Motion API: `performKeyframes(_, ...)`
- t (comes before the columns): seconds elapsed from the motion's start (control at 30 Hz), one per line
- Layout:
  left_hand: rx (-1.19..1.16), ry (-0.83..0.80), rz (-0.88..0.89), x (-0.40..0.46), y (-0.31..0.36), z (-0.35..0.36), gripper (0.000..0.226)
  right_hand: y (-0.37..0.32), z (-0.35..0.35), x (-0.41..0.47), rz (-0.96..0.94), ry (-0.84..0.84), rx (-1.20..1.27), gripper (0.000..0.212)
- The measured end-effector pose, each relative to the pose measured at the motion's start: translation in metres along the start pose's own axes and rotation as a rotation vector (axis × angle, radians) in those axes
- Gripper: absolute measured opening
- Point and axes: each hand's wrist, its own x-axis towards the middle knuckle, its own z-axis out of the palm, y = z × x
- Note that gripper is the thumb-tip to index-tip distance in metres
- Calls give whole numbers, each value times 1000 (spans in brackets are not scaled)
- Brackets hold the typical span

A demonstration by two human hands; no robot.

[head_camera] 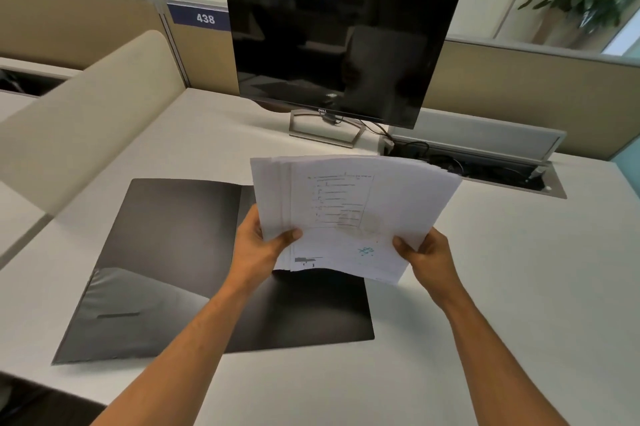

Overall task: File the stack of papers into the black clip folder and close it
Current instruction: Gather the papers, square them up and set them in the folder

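A stack of white printed papers (349, 214) is held up above the desk, slightly fanned, with its lower edge near the folder. My left hand (261, 245) grips its lower left corner, thumb on top. My right hand (427, 254) grips its lower right corner the same way. The black clip folder (162, 259) lies spread open flat on the white desk, its left flap fully in view. The papers and my left hand hide much of its right flap, and I cannot see the clip.
A dark Dell monitor (341, 47) stands on a metal foot behind the papers. To its right an open cable tray (485, 169) holds wires. Beige partitions (86, 127) border the white desk (502, 287) at left and back.
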Motion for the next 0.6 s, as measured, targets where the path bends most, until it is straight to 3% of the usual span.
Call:
performKeyframes(0.33,57,-2,-66,5,-7,-3,50,11,-1,-3,48,1,-10,34)
performKeyframes(0.47,46,-2,-66,9,-5,-2,45,13,1,-2,40,55,-31,18)
performKeyframes(0.6,22,0,-96,18,0,-2,50,7,-1,4,24,86,-63,16)
